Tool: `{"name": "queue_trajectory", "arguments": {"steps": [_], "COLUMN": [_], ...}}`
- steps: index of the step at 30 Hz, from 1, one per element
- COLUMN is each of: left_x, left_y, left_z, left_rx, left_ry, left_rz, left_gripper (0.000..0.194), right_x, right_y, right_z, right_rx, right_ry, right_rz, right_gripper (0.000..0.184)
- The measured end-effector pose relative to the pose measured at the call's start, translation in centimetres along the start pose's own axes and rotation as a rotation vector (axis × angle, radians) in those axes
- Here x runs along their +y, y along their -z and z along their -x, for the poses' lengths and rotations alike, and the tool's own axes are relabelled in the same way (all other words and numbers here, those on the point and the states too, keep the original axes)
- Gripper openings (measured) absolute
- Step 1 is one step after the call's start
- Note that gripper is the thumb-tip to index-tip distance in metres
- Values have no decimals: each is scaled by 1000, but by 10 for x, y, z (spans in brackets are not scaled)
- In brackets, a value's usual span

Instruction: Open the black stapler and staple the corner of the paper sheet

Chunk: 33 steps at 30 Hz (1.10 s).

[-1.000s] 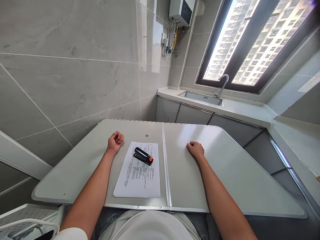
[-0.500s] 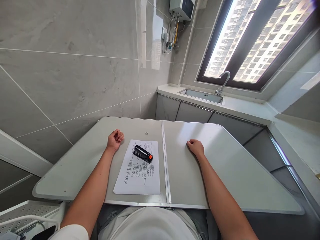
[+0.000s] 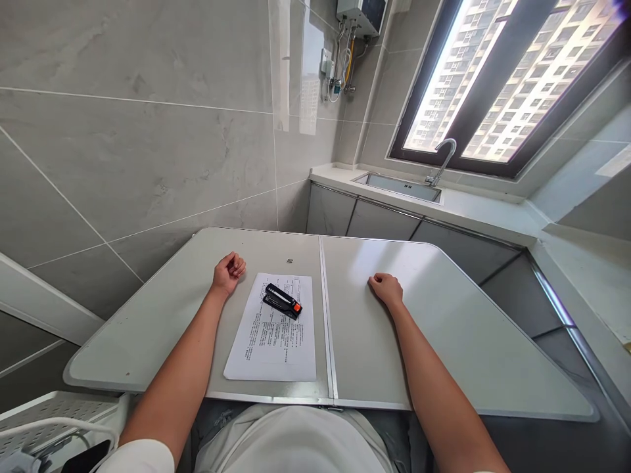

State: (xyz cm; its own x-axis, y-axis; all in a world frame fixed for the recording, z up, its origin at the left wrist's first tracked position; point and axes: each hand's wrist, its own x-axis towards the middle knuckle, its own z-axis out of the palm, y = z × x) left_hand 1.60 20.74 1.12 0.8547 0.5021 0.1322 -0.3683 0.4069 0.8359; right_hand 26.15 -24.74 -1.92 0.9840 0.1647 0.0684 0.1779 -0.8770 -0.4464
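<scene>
My left hand (image 3: 229, 271) rests on the table with its fingers loosely curled and nothing visible in them. Just right of it lies a sheet of printed paper (image 3: 276, 358), possibly more than one. On the upper part of the paper is a black stapler (image 3: 282, 301) with an orange-red piece at its right end. Behind the paper sit small strips of staples (image 3: 290, 261). On the table's right half my right hand (image 3: 386, 289) lies closed in a fist, back upward, touching only the tabletop.
The pale folding table (image 3: 458, 328) has a metal seam (image 3: 326, 315) down its middle. Past it, a counter (image 3: 497, 213) holds a sink (image 3: 399, 187) and a faucet (image 3: 446, 161). A white perforated basket (image 3: 64, 410) stands at the lower left. A tiled wall (image 3: 148, 164) runs along the left.
The view has shifted very slightly. Both hands, the stapler and the paper keep their places on the table.
</scene>
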Motion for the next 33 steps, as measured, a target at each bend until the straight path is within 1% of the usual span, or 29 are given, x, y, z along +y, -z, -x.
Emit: {"name": "queue_trajectory", "arguments": {"steps": [6,11,15,19,21,23,25,27,29,31,33], "left_x": [-5,-4,-10,-20,-21,-18,-12,-7,-7,-10,-13], "left_y": [-6,-6,-8,-20,-31,-42,-54,-63,-70,-73,-75], "left_z": [-1,-1,-2,-2,2,9,18,26,32,35,36], "left_rx": [7,-14,5,36,13,-89,-270,-471,-631,-726,-780], "left_ry": [-7,-2,-14,-27,-31,-25,-6,5,-6,-16,-5], "left_rz": [-52,-108,-177,-233,-252,-290,-377,-535,-734,-894,-989], "left_gripper": [24,24,20,16,12,14,20,31,43,48,53], "right_x": [-5,-6,-5,-12,-22,-36,-55,-75,-95,-113,-128], "right_y": [0,0,-1,-5,-8,-14,-20,-29,-39,-49,-58], "right_z": [3,4,4,8,12,19,29,42,58,72,85], "right_rx": [-9,-11,-3,11,16,14,4,-27,-92,-167,-193], "right_ry": [10,21,30,73,128,215,310,411,543,679,734], "right_rz": [-11,-20,-37,-76,-111,-154,-190,-219,-252,-273,-238], "right_gripper": [27,26,27,29,30,30,28,24,18,16,26]}}
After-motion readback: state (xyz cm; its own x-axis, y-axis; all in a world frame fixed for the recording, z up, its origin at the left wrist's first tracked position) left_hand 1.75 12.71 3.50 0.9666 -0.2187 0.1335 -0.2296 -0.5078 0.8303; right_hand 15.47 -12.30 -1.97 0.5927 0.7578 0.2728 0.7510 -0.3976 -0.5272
